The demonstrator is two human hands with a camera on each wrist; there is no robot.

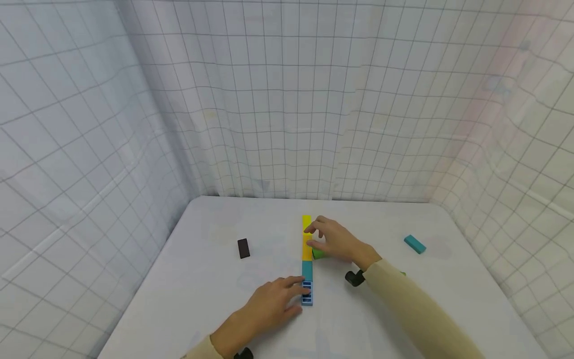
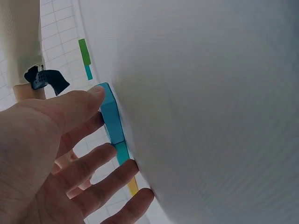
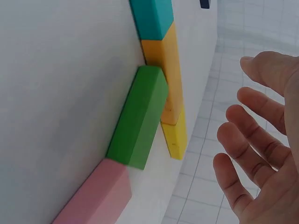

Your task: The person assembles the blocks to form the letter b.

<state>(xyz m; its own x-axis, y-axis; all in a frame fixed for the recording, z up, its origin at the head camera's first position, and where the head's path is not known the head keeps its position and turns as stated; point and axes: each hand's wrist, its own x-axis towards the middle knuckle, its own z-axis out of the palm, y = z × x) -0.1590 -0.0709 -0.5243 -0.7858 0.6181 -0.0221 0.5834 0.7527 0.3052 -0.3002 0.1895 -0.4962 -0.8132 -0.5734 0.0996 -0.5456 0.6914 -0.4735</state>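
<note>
A straight row runs away from me: a light blue block (image 1: 307,301) with dark recesses at the near end, then a teal block (image 1: 307,272), an orange block (image 1: 307,254) and a yellow block (image 1: 307,222). My left hand (image 1: 274,304) touches the light blue block, fingers spread along its left side and top. Just above the far part of the row, my right hand (image 1: 335,240) hovers with fingers apart, holding nothing. Beneath it a green block (image 3: 139,116) lies angled against the orange one. A pink block (image 3: 96,198) meets its other end; the right hand and arm hide it in the head view.
A black block (image 1: 243,248) lies left of the row. To the far right is another teal block (image 1: 414,244). Something green (image 1: 403,273) peeks from behind the right sleeve. Gridded white curtains (image 1: 287,99) enclose the white table (image 1: 202,294) at the back and sides.
</note>
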